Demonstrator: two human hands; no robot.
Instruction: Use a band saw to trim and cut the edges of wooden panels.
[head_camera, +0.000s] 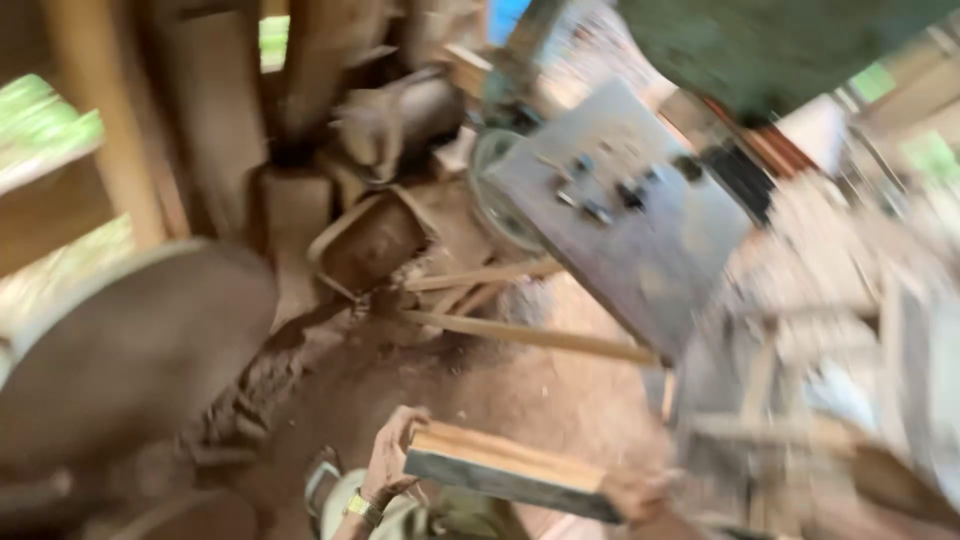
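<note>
The view is blurred by motion. A short wooden board (505, 468), pale on top with a grey side, lies crosswise at the bottom of the frame. My left hand (392, 458) grips its left end, and a gold wristwatch (362, 507) shows on that wrist. My right hand (636, 497) holds the board's right end; it is smeared and only partly visible.
A grey metal machine table (620, 215) with dark bolts stands tilted ahead, with a wheel behind it. A large round grey drum (130, 350) fills the left. Thin wooden slats (530, 335) and a wooden box (370, 240) lie on the sawdust floor (500, 390). Wooden posts rise behind.
</note>
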